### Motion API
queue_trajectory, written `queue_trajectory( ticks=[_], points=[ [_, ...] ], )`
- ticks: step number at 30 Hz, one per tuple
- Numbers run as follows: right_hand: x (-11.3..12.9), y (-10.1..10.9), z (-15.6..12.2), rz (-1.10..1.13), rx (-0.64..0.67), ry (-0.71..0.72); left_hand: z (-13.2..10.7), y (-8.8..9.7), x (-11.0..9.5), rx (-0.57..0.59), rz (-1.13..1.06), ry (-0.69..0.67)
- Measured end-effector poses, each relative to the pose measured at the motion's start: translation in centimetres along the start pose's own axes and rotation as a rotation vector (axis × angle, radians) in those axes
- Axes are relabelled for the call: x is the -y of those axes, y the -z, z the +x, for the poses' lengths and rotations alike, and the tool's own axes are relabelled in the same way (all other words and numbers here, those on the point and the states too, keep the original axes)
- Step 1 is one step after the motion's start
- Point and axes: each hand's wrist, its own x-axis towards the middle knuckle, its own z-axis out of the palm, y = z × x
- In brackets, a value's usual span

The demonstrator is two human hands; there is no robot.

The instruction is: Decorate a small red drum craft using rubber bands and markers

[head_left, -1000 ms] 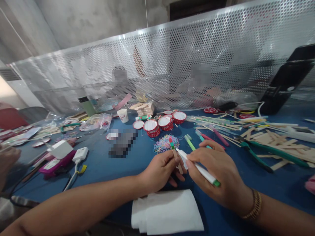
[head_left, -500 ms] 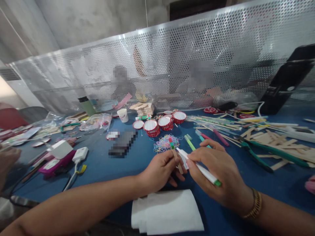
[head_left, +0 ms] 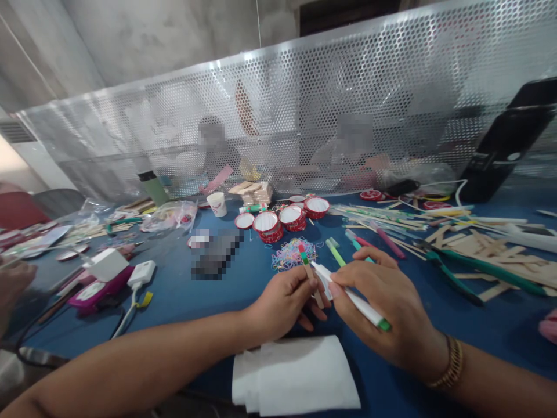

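Observation:
Pinched upright between the thumb and fingers of my left hand [head_left: 282, 299] is a wooden craft stick [head_left: 308, 271], its top coloured red with a green band below. My right hand [head_left: 387, 305] grips a white marker [head_left: 363, 306] with a green end, its tip close beside the green band; whether it touches I cannot tell. Just beyond my left hand lies a heap of small coloured rubber bands [head_left: 289, 254]. A light-green marker [head_left: 335, 252] rests past my right fingers. Folded white tissue [head_left: 300, 377] lies below my hands.
Several red-and-white little drums [head_left: 268, 226] stand ahead, near a paper cup [head_left: 216, 204]. Green-handled pliers [head_left: 455, 273] and loose sticks [head_left: 505, 255] lie at right. White chargers [head_left: 107, 264] and another person's hand [head_left: 15, 281] are at left. A perforated metal screen [head_left: 270, 128] closes off the back.
Hardly anything differs. Both hands keep their places and their holds on the stick and the marker, with the marker's tip still beside the green band.

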Motion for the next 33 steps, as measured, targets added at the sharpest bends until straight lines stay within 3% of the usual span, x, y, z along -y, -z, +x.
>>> queue_trajectory(
  ticks=[33],
  points=[
    [-0.10, -0.11, -0.17, 0.014, 0.006, 0.014, 0.13, 0.05, 0.10, -0.004, 0.010, 0.005]
  ],
)
